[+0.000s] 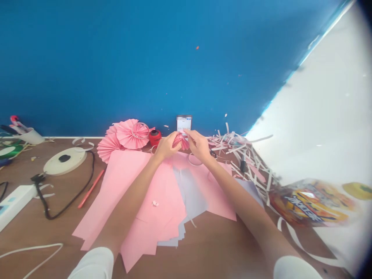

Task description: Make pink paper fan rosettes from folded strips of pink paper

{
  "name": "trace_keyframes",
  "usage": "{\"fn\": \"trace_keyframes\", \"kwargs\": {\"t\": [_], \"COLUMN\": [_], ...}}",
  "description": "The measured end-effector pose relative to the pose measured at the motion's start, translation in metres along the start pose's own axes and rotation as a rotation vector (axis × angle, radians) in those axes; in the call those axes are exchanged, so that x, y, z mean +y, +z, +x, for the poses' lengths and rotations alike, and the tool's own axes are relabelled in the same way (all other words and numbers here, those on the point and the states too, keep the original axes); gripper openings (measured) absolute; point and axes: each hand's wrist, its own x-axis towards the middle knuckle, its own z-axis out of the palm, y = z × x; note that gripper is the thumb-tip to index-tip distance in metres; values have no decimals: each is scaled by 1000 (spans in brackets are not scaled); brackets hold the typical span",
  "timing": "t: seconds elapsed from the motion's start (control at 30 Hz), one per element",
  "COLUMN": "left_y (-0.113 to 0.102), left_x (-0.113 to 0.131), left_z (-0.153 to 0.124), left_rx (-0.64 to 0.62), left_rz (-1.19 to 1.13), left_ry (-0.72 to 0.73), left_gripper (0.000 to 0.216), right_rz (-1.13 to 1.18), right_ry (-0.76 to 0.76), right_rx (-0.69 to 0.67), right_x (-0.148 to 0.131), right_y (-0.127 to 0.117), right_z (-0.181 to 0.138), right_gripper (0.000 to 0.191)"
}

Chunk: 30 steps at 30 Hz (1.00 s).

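Between my two hands is a small piece of pleated pink paper (pixel 183 143), pinched from both sides. My left hand (pixel 169 144) has its fingers closed on the paper's left side. My right hand (pixel 198 144) grips its right side, near the top. Right behind them a phone (pixel 184 123) with a lit screen leans against the blue wall. Finished-looking pink paper rosettes (pixel 132 133) lie to the left, beside a red tape roll (pixel 155 137). Under my forearms spread pink paper sheets (pixel 157 193) and grey-blue sheets (pixel 192 190).
Paper strips (pixel 232 145) are heaped at the right, with a snack bag (pixel 310 203) nearer me. On the left are a white ribbon reel (pixel 65 161), a red pen (pixel 91 189), a power strip (pixel 17 203) with a black cable, and a cup (pixel 31 136) of tools.
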Motion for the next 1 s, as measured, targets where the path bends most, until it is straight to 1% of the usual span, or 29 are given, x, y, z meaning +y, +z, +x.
{"fn": "trace_keyframes", "kwargs": {"t": [0.2, 0.37, 0.43, 0.6, 0.7, 0.87, 1.0], "left_y": [-4, -5, -4, 1, 3, 5, 6], "left_x": [3, 1, 1, -3, -4, -2, -2], "left_z": [-1, -1, -1, 1, 2, 5, 7], "left_rx": [-17, -47, -53, 3, 36, 44, 116], "left_rz": [-72, 37, 76, 54, 4, -75, -152], "left_ry": [2, 10, 34, 145, 180, 158, 110], "left_gripper": [50, 55, 56, 49, 45, 45, 46], "right_rz": [45, 74, 82, 84, 80, 137, 204], "right_ry": [-24, -52, -59, -55, -32, -50, -88], "right_rx": [-4, 29, 36, 26, 6, -15, -22], "right_x": [7, 8, 8, 8, 9, 15, 17], "right_y": [8, 10, 10, 9, 7, 2, 0], "right_z": [-5, -5, -5, -4, -3, -1, -1], "right_gripper": [41, 40, 40, 39, 40, 41, 44]}}
